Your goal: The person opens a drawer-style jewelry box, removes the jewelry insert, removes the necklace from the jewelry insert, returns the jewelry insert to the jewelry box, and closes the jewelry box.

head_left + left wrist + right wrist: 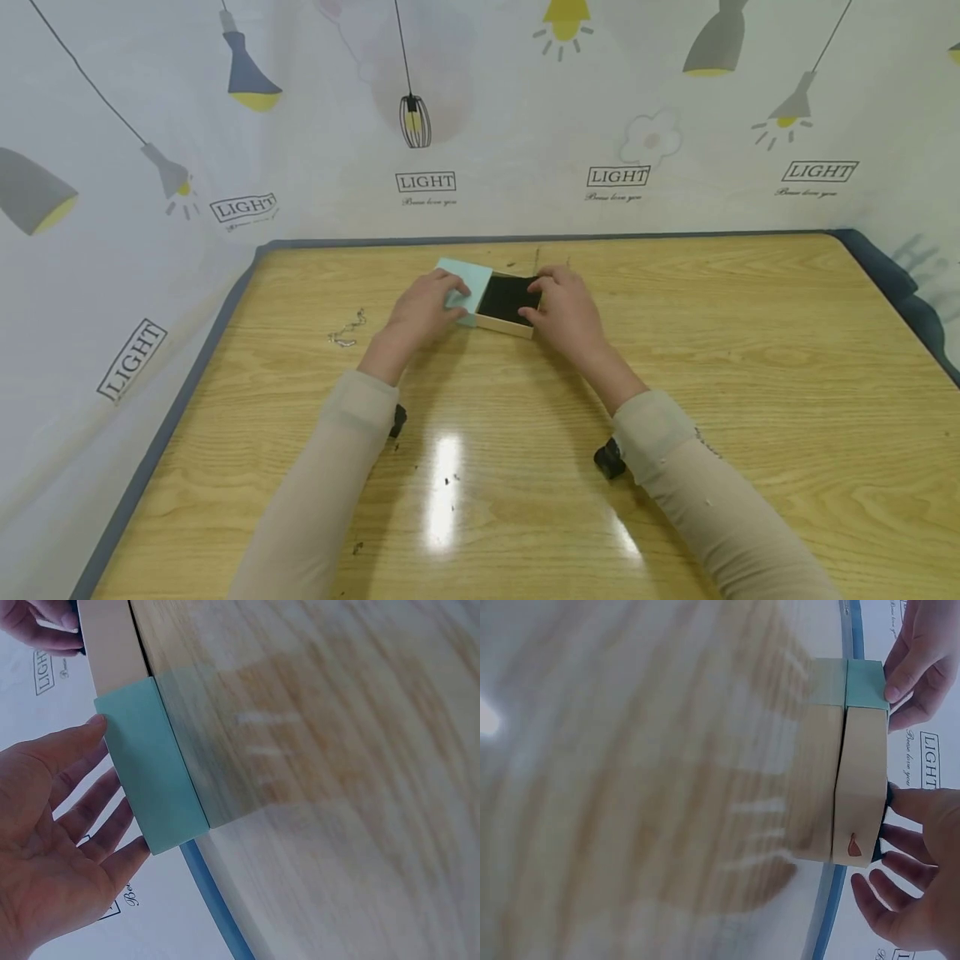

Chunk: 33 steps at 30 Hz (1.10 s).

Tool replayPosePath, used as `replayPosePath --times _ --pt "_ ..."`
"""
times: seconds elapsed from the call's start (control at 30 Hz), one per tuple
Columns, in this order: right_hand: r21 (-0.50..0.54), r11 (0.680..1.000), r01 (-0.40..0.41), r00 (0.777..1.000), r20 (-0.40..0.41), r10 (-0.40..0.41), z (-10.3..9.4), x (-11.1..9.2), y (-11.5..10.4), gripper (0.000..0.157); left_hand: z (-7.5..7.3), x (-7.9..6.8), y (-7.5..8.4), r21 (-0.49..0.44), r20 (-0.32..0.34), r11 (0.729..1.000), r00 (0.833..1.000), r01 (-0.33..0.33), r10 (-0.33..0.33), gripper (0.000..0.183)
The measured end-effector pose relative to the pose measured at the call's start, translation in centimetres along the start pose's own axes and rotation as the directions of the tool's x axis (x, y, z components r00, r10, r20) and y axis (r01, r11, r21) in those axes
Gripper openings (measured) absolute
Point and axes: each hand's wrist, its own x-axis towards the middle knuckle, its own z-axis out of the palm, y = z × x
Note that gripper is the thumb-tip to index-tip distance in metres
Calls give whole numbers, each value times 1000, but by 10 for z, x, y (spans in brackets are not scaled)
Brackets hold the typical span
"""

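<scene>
A shallow jewellery-type box lies on the table, its pale teal sleeve (474, 275) covering the left part of a tan tray (504, 325). Inside the tray shows a black insert (504, 298), whose edge stands a little above the rim at the right end. My left hand (426, 310) holds the sleeve, thumb at its near edge (124, 724) and fingers across the top. At the tray's right end, my right hand (567, 315) pinches the insert's raised edge with thumb and fingertips; its outer fingers (885, 889) stay off the box.
A thin silver chain (347, 327) lies on the wooden table (750, 375) left of my left hand. Small dark specks dot the tabletop. Behind it rises a white wall covering (517, 125) printed with lamps, above a blue edge strip (375, 242).
</scene>
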Motion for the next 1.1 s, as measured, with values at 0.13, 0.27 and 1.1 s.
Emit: replayPosePath --times 0.13,0.27,1.1 --pt "-45 999 -4 999 49 6 1 -1 -1 42 -1 1 1 0 7 1000 1000 1 -1 36" --pt "-69 998 -4 997 78 9 1 0 -2 42 -1 2 1 2 7 1000 1000 7 -7 36" --pt "-8 999 -40 967 251 41 -6 8 -2 99 -6 7 2 46 35 998 999 37 -39 39"
